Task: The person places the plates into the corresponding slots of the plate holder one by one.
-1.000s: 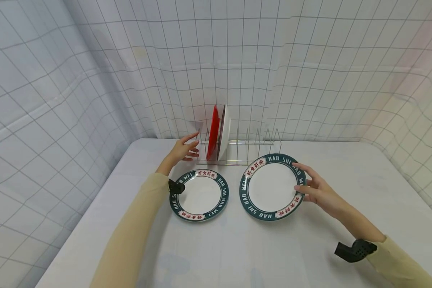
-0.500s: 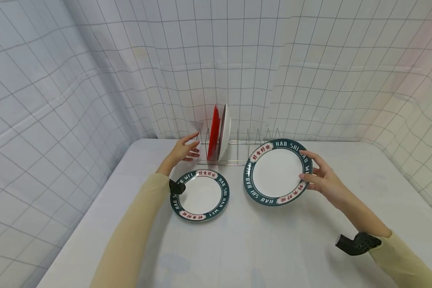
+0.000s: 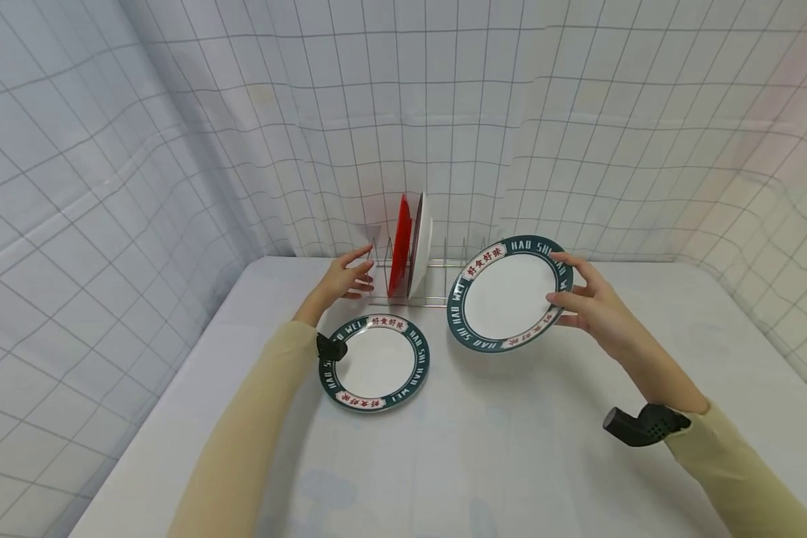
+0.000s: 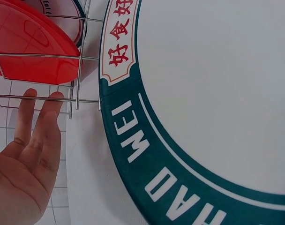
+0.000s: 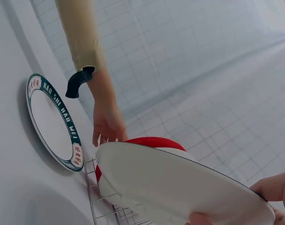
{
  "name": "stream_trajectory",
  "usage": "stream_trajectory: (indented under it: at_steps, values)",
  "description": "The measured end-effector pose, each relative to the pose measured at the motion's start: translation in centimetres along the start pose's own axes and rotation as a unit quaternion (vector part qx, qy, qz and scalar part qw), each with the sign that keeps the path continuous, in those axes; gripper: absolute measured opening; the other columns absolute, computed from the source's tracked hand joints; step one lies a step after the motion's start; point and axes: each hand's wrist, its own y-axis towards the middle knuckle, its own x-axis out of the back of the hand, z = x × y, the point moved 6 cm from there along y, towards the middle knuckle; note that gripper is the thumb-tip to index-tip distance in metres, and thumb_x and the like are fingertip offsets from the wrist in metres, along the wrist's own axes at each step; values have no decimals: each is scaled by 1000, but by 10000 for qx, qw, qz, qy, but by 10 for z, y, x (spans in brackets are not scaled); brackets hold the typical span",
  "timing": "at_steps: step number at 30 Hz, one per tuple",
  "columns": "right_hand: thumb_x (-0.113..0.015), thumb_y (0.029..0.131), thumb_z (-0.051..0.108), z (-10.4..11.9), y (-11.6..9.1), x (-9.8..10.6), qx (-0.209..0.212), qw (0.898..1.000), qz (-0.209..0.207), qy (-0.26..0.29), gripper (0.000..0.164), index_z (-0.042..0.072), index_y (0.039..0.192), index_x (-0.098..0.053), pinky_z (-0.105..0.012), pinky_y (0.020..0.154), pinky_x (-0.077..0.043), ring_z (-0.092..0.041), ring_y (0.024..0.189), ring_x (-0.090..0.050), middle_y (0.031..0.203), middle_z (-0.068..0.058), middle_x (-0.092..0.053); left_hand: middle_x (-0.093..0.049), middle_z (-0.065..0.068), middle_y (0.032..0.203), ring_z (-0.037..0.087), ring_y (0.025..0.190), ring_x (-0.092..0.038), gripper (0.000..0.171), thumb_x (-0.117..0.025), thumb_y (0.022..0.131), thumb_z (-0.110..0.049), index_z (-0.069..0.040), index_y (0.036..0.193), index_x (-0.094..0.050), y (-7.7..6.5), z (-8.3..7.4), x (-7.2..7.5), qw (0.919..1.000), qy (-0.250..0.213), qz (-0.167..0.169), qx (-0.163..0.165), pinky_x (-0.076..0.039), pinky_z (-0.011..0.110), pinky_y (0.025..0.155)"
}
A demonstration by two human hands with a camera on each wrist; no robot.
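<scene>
White bench (image 3: 403,463): faint bluish patches (image 3: 328,489) on nearer part. White curtain (image 3: 403,97), dark grid lines: behind bench and along both sides, creased, pinkish tint at upper right.

I faced creased, softly lit white walls (image 3: 410,112) ruled with grey grid lines, behind and beside a white table (image 3: 417,471).

Green-rimmed white plate (image 3: 509,295) tilted, raised in right hand (image 3: 595,308).
</scene>
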Motion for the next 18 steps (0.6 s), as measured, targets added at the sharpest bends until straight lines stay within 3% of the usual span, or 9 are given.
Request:
stream_trajectory:
  at_steps: [12,18]
  values:
    - [-55,95,8,20,25,-16,146,9974,-464,-536,60,20,148,-30,-21,74,-58,-12,91,-62,138,-24,-37,-59,30,124,38,105,-67,55,-47,101,-37,-28,152,-29,0,1,2,9998,133,-72,-96,-54,49,89]
    - [-57,95,10,24,42,-27,121,9958,-542,-733,61,21,149,-29,-20,73,-57,-28,104,-56,144,-22,-34,-61,28,122,36,103,-68,54,-48,101,-37,-30,151,-30,0,1,3,9999,88,-104,-49,-55,48,88]
